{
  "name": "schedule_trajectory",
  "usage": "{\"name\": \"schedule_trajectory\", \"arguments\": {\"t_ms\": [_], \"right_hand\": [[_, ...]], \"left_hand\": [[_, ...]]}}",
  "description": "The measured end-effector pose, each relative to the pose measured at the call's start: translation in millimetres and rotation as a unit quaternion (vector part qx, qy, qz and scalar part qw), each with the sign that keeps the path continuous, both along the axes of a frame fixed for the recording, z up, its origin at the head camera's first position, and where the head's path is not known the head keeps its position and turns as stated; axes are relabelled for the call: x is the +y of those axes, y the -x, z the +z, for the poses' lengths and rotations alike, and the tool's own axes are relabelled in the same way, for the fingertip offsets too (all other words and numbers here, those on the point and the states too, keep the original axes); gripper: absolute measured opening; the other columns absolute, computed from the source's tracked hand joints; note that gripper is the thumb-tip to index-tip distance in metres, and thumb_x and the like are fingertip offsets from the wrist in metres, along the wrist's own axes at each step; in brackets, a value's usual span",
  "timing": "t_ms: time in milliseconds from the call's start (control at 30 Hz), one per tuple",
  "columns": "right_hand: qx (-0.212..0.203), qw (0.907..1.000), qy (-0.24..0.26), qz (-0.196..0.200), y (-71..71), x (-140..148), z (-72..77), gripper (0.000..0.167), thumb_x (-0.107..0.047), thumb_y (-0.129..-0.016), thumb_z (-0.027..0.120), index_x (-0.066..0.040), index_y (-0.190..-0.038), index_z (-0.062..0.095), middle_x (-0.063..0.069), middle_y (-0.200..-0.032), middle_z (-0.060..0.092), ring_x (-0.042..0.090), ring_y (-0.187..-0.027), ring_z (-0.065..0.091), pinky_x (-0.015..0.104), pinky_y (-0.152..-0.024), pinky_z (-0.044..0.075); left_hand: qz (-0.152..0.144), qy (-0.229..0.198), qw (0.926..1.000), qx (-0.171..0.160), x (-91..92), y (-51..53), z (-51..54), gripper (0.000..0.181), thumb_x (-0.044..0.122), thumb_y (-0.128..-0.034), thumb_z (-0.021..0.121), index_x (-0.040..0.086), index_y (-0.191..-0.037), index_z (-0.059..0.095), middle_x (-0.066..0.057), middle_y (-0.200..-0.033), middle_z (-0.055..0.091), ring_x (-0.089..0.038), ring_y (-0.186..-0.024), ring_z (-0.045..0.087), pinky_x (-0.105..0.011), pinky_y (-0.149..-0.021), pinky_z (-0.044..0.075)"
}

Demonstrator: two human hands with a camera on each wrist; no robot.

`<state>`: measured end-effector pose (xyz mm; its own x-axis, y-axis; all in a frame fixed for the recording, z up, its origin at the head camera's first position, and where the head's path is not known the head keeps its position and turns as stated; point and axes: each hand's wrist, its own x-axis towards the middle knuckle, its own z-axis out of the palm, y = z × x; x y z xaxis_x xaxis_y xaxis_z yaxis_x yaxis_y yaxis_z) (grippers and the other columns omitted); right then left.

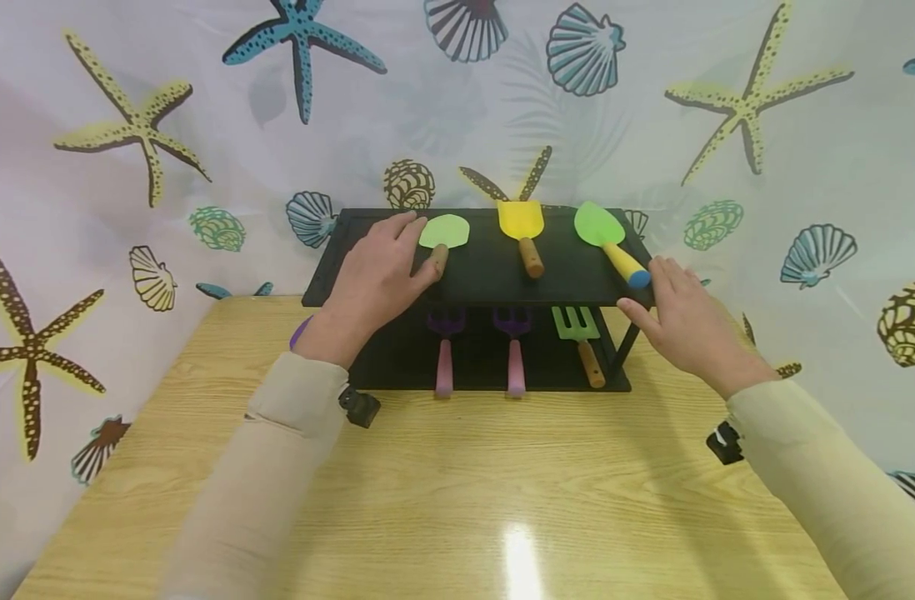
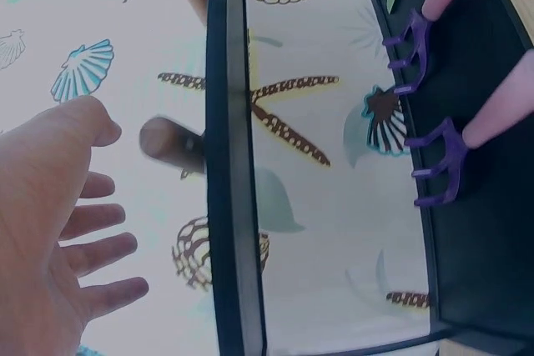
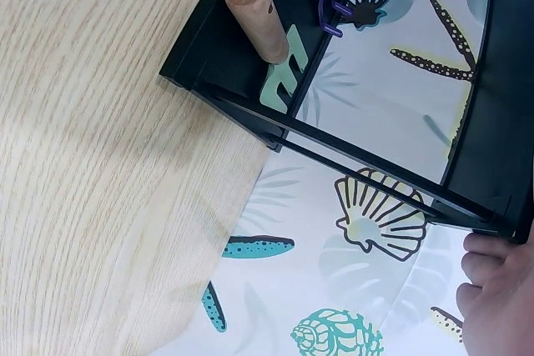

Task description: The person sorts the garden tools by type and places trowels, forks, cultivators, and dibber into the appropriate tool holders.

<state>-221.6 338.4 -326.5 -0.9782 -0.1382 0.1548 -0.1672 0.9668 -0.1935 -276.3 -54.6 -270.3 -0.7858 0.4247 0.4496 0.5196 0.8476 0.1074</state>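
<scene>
My left hand (image 1: 382,267) is over the left part of the black rack's top shelf (image 1: 472,279), thumb close to the wooden handle of a pale green toy shovel (image 1: 446,230). The left wrist view shows its fingers spread, with a gap to that handle. My right hand (image 1: 686,325) rests against the shelf's right edge, fingers outside it and thumb by the front corner. Beside those fingertips is the blue-ended yellow handle of a green toy trowel (image 1: 598,225). A yellow toy spade (image 1: 521,220) with a wooden handle lies between the two.
On the lower shelf (image 1: 397,367) lie two purple toy rakes (image 1: 446,354) (image 1: 515,354) with pink handles and a green toy fork (image 1: 577,325). Something purple (image 1: 300,332) shows behind the left wrist. The rack stands on a wooden table (image 1: 442,483) before a patterned curtain (image 1: 367,100).
</scene>
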Motion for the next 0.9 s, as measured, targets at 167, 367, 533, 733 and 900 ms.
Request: {"name": "schedule_trajectory", "arguments": {"t_ms": [167,367,533,733,900], "right_hand": [[-0.002,1.0,0.001,-0.004,-0.4,2,-0.1,0.094,-0.064,-0.1,0.03,0.007,-0.156,0.004,0.032,-0.162,0.008,0.05,-0.15,0.009,0.059,-0.124,0.007],[0.003,1.0,0.008,0.001,0.1,2,-0.4,0.092,-0.062,-0.101,0.032,0.008,-0.155,0.006,0.033,-0.161,0.01,0.051,-0.149,0.01,0.058,-0.125,0.005],[0.007,0.9999,0.012,0.003,-0.3,2,-0.7,0.091,-0.061,-0.101,0.032,0.008,-0.155,0.007,0.034,-0.161,0.011,0.051,-0.149,0.011,0.059,-0.124,0.006],[0.005,0.9999,0.011,0.005,-0.4,2,-1.0,0.092,-0.062,-0.101,0.032,0.009,-0.155,0.007,0.034,-0.161,0.01,0.051,-0.149,0.01,0.06,-0.124,0.006],[0.006,0.9999,0.011,0.008,-0.6,0,0.1,0.091,-0.061,-0.101,0.032,0.008,-0.155,0.007,0.034,-0.161,0.01,0.051,-0.149,0.01,0.059,-0.124,0.006]], "left_hand": [[0.014,-0.011,0.9998,0.011,-18.3,-4.1,2.1,0.053,0.028,-0.1003,0.055,0.004,-0.146,0.046,-0.014,-0.152,0.045,-0.032,-0.14,0.044,-0.047,-0.114,0.043],[0.014,-0.044,0.9979,0.045,-41.0,-7.5,-1.6,0.049,0.021,-0.1006,0.054,0.0,-0.144,0.047,-0.018,-0.148,0.049,-0.035,-0.136,0.048,-0.048,-0.111,0.045],[0.02,-0.053,0.9975,0.043,-58.2,-8.5,-9.3,0.051,0.018,-0.1004,0.053,-0.001,-0.147,0.043,-0.02,-0.149,0.047,-0.037,-0.138,0.045,-0.049,-0.113,0.043],[0.032,-0.072,0.9958,0.047,-81.9,-11.7,-22.7,0.053,0.015,-0.0988,0.054,-0.002,-0.147,0.041,-0.023,-0.148,0.048,-0.04,-0.135,0.047,-0.053,-0.111,0.044],[0.048,-0.09,0.9945,0.023,-102.2,-19.8,-33.1,0.055,0.013,-0.0987,0.052,-0.002,-0.149,0.037,-0.025,-0.148,0.045,-0.042,-0.136,0.045,-0.055,-0.112,0.041]]}}
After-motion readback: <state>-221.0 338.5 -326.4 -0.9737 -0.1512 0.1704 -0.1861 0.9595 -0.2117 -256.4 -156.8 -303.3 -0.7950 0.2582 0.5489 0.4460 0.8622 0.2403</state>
